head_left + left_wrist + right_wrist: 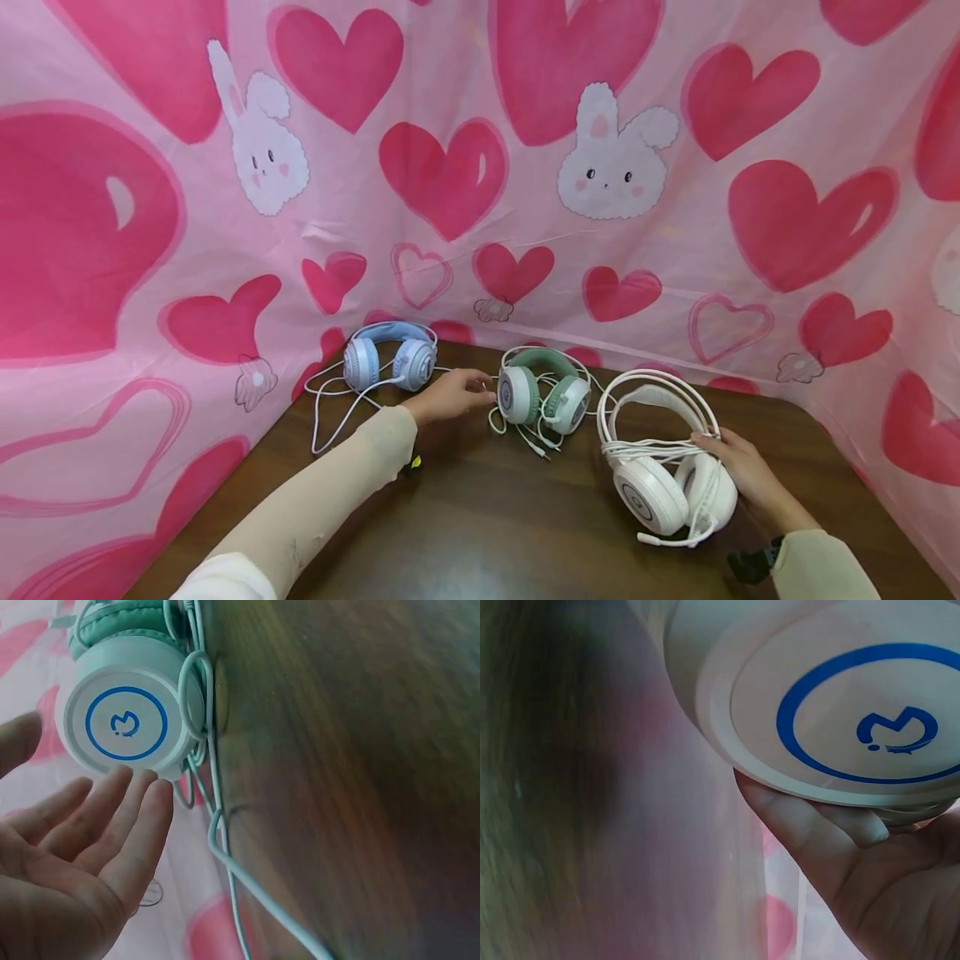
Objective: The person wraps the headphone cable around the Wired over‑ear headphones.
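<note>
On the right, my right hand (738, 475) grips a pair of white headphones (651, 493) at the side, near where the headband meets an ear cup. Their cable is wound across the band, and a microphone boom points left. The right wrist view shows the fingers (802, 829) below the round ear cup (832, 697) with a blue ring. My left hand (450, 396) reaches toward white-and-green headphones (516, 395) in the middle. Its loosely extended fingers (142, 832) stand right at the ear cup's lower edge in the left wrist view, holding nothing.
Light blue headphones (414, 365) stand at the back left, a white cable (333, 442) looping in front. More cable and plugs (542, 450) lie before the green pair. A pink heart-print cloth (450, 275) hangs behind the brown table (480, 533).
</note>
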The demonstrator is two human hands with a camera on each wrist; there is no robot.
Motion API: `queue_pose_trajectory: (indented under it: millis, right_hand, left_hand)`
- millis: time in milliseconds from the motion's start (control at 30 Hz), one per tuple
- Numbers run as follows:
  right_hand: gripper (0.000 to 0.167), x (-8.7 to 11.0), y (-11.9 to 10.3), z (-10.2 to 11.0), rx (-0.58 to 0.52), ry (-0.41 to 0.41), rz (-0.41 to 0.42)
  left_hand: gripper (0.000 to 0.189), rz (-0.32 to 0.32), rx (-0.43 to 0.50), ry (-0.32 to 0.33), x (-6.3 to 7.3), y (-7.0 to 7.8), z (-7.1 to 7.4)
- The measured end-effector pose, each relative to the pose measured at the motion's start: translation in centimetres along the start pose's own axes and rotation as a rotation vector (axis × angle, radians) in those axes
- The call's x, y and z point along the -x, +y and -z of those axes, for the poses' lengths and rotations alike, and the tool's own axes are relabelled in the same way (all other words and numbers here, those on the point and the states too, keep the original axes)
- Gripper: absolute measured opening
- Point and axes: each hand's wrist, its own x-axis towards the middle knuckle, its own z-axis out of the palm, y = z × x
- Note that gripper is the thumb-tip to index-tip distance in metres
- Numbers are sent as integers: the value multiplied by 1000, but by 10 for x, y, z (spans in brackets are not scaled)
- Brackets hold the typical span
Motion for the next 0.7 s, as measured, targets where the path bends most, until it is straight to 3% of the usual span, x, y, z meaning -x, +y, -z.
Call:
queue_pose_trajectory:
  millis: [167,267,433,600,700]
  right_hand:
    - [49,-1,5,15,40,32,-13]
    - [46,-4,9,24,11,37,-54]
    - [47,-10,12,41,42,41,-124]
    - [53,-18,15,57,125,45,-131]
    - [48,-22,17,63,17,31,-164]
  left_hand:
    - [42,88,154,11,-11,0,-4]
    - [45,90,157,23,-17,0,-5]
    - [41,-42,-63,59,-27,1,-5]
    - [50,-157,-255,39,-35,0,-5]
    - [55,-208,-390,21,-41,-3,-5]
